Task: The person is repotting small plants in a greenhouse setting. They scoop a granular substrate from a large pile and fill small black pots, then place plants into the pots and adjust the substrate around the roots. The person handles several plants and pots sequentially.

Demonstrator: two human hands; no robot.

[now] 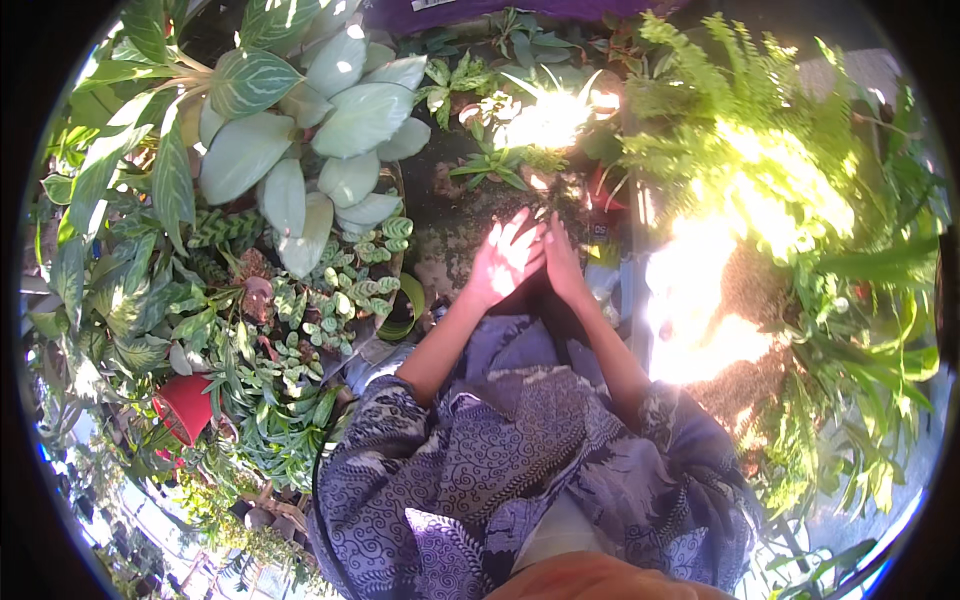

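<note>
My left hand (511, 260) is held out in front of me in bright sun, its fingers straight and spread. Close beside it, my right hand (562, 259) is stretched flat and seen mostly edge-on. The fingertips of both hands are nearly together, and whether they touch is hard to tell. Neither hand shows anything in its grasp. Beyond the fingertips lies dark soil (517, 202) with a small rosette plant (491, 165) of narrow green leaves. Farther back, a spiky plant (551, 112) is washed out by glare.
Broad silvery-leaved plants (367, 120) and small patterned foliage (330, 300) crowd the left. A red pot (184, 409) lies tilted there. At right are a sunlit fern (757, 150) and a brown fibrous mass (750, 300). A green round pot (405, 307) stands left of my forearm.
</note>
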